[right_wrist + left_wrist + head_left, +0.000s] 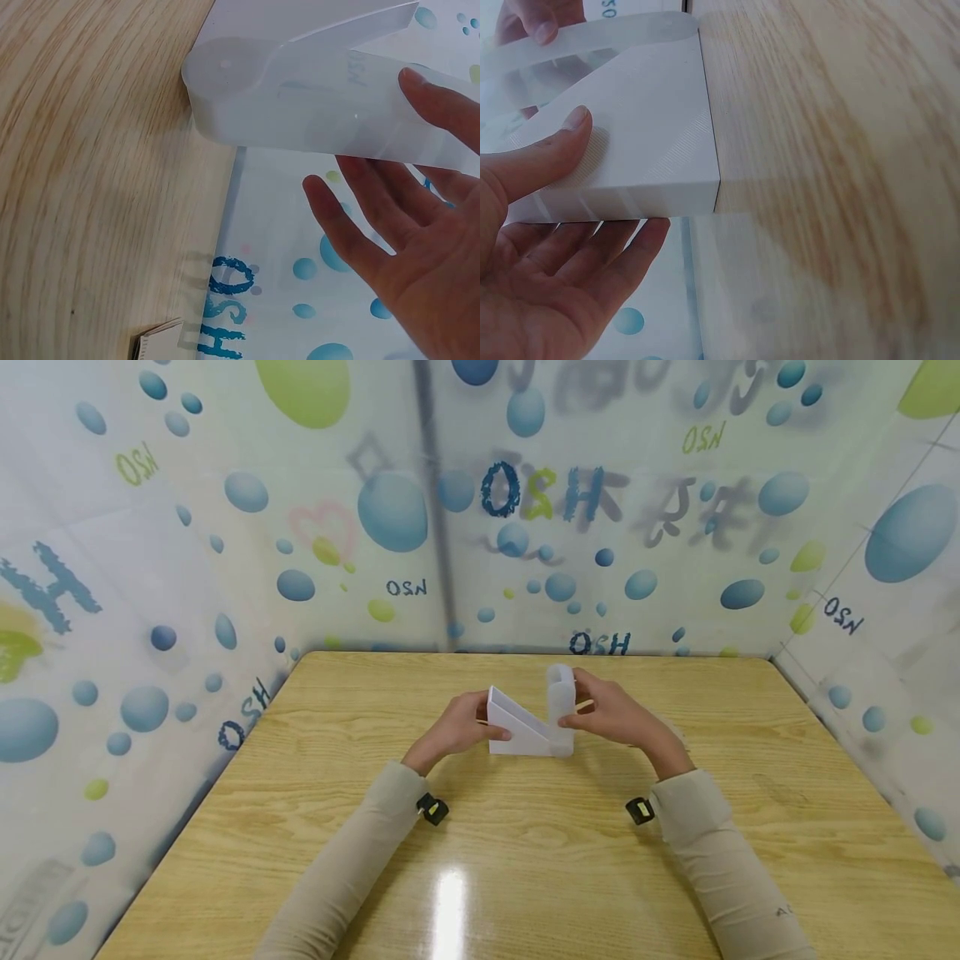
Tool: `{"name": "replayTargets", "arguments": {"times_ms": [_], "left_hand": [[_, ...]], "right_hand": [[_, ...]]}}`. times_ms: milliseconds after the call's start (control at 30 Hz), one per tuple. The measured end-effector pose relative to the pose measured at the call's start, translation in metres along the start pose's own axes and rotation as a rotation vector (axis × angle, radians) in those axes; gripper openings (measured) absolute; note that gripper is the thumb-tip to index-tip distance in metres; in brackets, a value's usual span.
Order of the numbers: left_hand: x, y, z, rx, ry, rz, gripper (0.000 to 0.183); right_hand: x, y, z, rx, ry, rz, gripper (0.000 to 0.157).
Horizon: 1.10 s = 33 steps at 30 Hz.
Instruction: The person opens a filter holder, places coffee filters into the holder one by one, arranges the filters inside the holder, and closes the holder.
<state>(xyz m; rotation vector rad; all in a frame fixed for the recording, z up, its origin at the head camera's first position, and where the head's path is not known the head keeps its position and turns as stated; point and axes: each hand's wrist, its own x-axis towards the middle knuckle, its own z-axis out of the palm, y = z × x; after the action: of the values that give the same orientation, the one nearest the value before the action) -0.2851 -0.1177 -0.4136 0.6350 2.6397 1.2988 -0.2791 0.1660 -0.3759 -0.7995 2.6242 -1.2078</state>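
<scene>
A small white box point(517, 737) with a slanted open top stands on the table, joined at its right end to a translucent cover point(561, 706) that swings up on a round pivot. My left hand point(459, 723) grips the box's left end, thumb on the near side face point(641, 112) and fingers beneath or behind the end wall. The upright cover is held by my right hand point(617, 714), thumb on its near side and fingers behind it, as the right wrist view shows around the translucent wall point(330, 112). The box's inside is mostly hidden.
The wooden table point(525, 843) reaches the patterned curtain point(637, 552) at the back and sides. A small pale, flat-edged item point(160, 341) lies near the table's far edge, to the right of the box. Small black devices point(432, 810) sit at both cuffs.
</scene>
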Motion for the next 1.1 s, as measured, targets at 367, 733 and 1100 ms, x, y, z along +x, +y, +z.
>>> {"name": "replayTargets", "arguments": {"times_ms": [367, 733, 1100], "left_hand": [[-0.0004, -0.0002, 0.0, -0.012, 0.001, -0.003, 0.039], [-0.0002, -0.002, 0.0006, -0.011, 0.001, -0.005, 0.039], [-0.0002, -0.0006, 0.0014, -0.013, 0.007, -0.016, 0.04]], "right_hand": [[-0.0012, 0.0017, -0.0035, -0.009, 0.005, -0.009, 0.058], [-0.0024, 0.0041, -0.0056, 0.006, 0.005, -0.004, 0.061], [-0.0037, 0.0086, -0.01, 0.005, 0.004, 0.012, 0.063]]}}
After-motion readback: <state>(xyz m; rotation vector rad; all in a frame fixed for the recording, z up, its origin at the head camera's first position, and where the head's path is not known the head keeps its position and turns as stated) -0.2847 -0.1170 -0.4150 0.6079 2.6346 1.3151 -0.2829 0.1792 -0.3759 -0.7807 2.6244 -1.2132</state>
